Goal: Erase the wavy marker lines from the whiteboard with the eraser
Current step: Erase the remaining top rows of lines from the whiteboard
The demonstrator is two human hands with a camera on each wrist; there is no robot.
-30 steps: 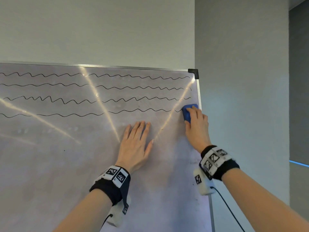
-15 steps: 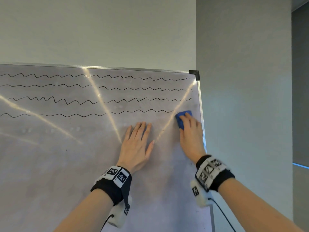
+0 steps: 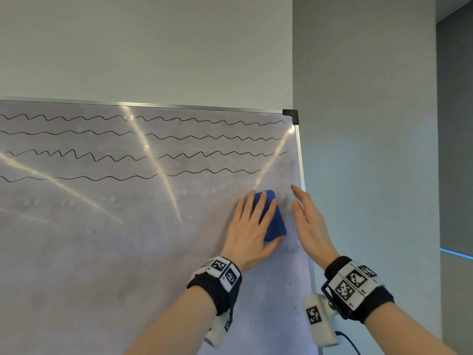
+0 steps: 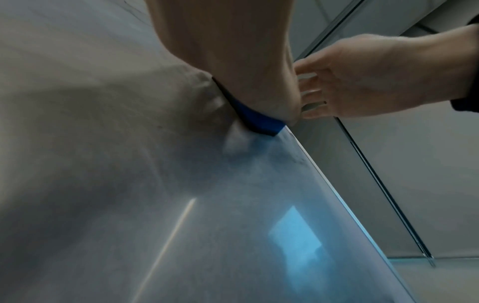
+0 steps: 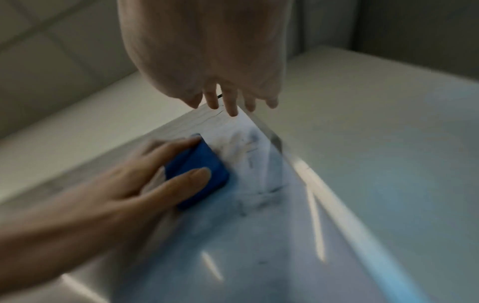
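Left hand (image 3: 249,230): fingers straight, pressing the eraser flat to the board.
Right hand (image 3: 311,224): released, fingers straight, just beside the eraser.
Eraser (image 3: 273,221): blue, below the wavy lines (image 3: 143,155).
Whiteboard (image 3: 102,252): smudged near its right edge.

Head view: faces the whiteboard (image 3: 128,252) from in front, angled slightly upward, taking in its top right corner and both forearms. Left wrist view: set close against the board, looks up along its surface toward the right edge. Right wrist view: close, looks along the board toward the same corner. All three share the eraser (image 3: 273,221) beside the right edge.
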